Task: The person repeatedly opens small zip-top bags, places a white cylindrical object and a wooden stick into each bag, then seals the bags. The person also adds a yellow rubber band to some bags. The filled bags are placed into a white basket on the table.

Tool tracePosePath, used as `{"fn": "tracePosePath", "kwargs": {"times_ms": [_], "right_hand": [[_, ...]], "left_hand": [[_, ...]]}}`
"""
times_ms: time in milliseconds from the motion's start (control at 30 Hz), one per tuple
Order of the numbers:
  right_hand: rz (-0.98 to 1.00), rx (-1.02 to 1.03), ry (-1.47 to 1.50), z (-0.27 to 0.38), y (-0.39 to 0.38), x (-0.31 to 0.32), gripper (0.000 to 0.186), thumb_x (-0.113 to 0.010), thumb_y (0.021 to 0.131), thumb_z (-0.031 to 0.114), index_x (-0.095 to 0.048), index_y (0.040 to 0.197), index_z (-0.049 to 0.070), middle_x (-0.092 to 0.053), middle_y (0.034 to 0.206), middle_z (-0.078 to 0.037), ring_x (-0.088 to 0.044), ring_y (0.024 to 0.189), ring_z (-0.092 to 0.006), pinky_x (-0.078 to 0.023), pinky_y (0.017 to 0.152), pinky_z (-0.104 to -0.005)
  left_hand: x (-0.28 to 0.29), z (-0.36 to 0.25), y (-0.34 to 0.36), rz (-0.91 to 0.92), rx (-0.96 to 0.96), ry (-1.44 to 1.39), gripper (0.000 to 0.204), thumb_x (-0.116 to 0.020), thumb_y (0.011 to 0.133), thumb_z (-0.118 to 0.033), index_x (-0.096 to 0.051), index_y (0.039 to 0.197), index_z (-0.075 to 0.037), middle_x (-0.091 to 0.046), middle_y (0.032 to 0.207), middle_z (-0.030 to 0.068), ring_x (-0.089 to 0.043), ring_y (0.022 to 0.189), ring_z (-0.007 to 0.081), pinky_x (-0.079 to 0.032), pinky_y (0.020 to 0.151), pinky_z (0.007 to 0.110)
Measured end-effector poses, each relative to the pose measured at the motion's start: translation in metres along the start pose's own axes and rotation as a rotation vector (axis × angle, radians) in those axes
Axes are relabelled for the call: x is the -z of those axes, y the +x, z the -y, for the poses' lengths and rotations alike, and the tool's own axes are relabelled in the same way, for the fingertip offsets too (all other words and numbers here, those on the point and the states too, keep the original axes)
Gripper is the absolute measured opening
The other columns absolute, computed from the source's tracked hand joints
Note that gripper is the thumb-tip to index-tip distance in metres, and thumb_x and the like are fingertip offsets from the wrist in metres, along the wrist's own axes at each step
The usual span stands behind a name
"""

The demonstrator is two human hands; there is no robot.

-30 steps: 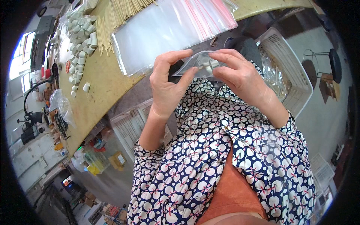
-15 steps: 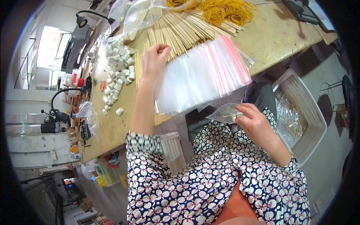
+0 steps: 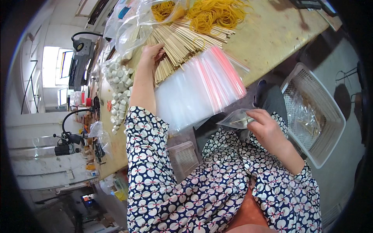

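My left hand (image 3: 151, 52) reaches out over the table to a spread of thin wooden sticks (image 3: 182, 37), its fingers curled closed on some of them. My right hand (image 3: 264, 128), lower and nearer my body, pinches a small clear plastic bag (image 3: 233, 119) with something pale and a thin stick inside. Between my hands lies a stack of clear zip bags (image 3: 186, 93) with red seal strips. Left of my left arm is a heap of small white cylinders (image 3: 118, 79), partly in plastic. Yellow rubber bands (image 3: 217, 13) lie heaped beyond the sticks.
The worn yellow table (image 3: 272, 39) curves around the front. A white plastic crate (image 3: 332, 145) with bagged sticks stands at my right, another crate (image 3: 184, 159) below the table edge. Black lamps (image 3: 79, 44) and machinery (image 3: 66, 147) are at the left.
My left hand has left the small bag and moved out to the sticks. My right hand still holds the bag, now a little farther right and lower than a second ago.
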State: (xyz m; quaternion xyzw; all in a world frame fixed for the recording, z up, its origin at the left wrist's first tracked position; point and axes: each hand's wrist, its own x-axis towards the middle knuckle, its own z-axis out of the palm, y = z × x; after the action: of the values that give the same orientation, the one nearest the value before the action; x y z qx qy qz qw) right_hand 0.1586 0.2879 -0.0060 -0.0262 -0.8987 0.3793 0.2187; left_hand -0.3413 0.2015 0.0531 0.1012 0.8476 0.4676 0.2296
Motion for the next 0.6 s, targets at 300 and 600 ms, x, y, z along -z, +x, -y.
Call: {"fn": "tracePosePath", "kwargs": {"times_ms": [300, 600], "right_hand": [[-0.003, 0.019, -0.033, 0.005, 0.002, -0.003, 0.008, -0.067, 0.079, 0.001, -0.062, 0.084, -0.002, -0.067, 0.121, -0.02, -0.062, 0.117, -0.0366, -0.054, 0.097, -0.0423], [0.007, 0.031, -0.108, 0.005, 0.005, -0.005, 0.008, -0.068, 0.08, 0.003, -0.063, 0.084, -0.001, -0.067, 0.12, -0.02, -0.062, 0.117, -0.0365, -0.055, 0.095, -0.0422]], "left_hand": [[0.035, -0.002, -0.013, 0.128, 0.166, -0.318, 0.02, -0.076, 0.093, -0.015, -0.064, 0.078, -0.007, -0.063, 0.065, 0.001, -0.055, 0.048, 0.0059, -0.044, 0.041, 0.017], [0.04, 0.013, -0.095, 0.078, -0.172, -0.538, 0.01, -0.073, 0.096, -0.013, -0.07, 0.098, -0.004, -0.068, 0.076, 0.0009, -0.063, 0.059, 0.007, -0.051, 0.05, 0.016]]}}
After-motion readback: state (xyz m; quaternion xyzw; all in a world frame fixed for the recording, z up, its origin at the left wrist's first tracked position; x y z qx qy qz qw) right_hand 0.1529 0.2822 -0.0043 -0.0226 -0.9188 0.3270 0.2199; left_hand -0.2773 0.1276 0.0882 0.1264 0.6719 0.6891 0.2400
